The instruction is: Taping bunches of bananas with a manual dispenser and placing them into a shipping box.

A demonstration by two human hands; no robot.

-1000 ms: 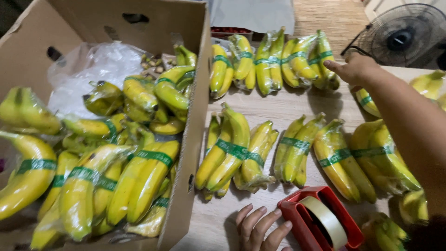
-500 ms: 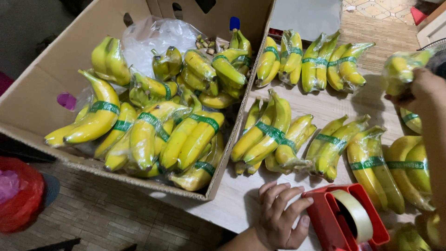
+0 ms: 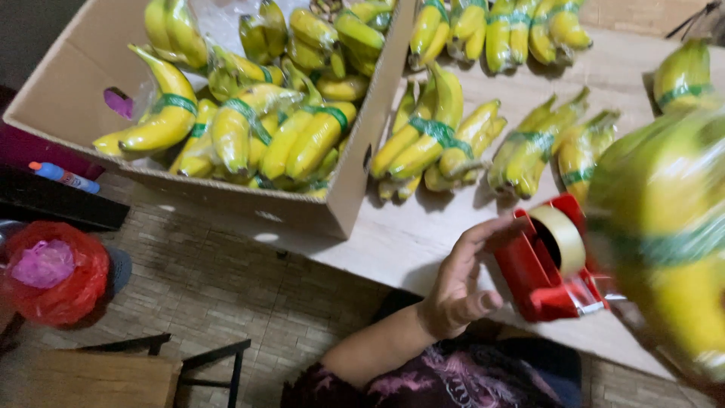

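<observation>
From where I watch, a wrapped banana bunch (image 3: pixel 664 227) has swung up close to the camera on the right, its holding hand hidden so I cannot tell that grip, while my left hand (image 3: pixel 461 283) has lifted off the tabletop (image 3: pixel 423 234), fingers loosely curled on nothing beside the one red tape dispenser (image 3: pixel 547 264). I count one cardboard box (image 3: pixel 355 174) and about seven banded bunches lying outside it

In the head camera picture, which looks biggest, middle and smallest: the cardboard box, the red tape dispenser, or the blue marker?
1. cardboard box
2. red tape dispenser
3. blue marker

The dispenser is nearer the camera, yet the order looks clear.
</observation>
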